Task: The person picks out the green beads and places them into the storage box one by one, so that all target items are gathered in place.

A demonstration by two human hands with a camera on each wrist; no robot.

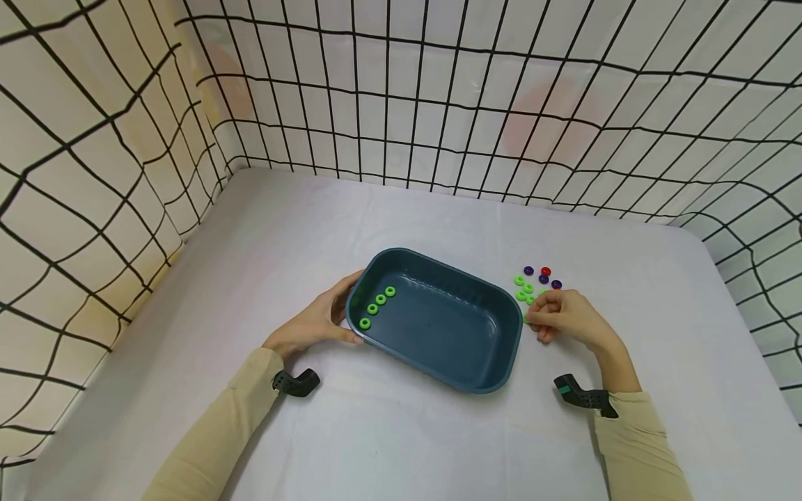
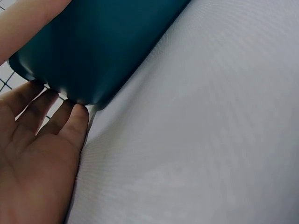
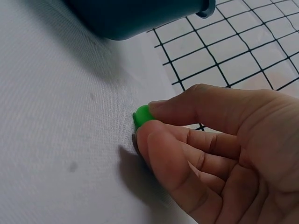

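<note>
1. L hand (image 1: 321,314): fingers gripping tray (image 1: 438,330), 9 o'clk end.
2. R hand (image 1: 569,316): fingers pinching green ring (image 3: 144,113), tray's 3 o'clk.
3. In tray, 9 o'clk: 4 green rings (image 1: 376,306).
4. Loose rings (image 1: 528,288): desk (image 1: 351,431), tray's 2 o'clk.

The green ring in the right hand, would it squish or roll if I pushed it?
The green ring probably won't squish: its visible edge looks round though the right hand pinches it. It might roll on edge, but lying flat, like the rings in the tray, it'd likely slide.
</note>
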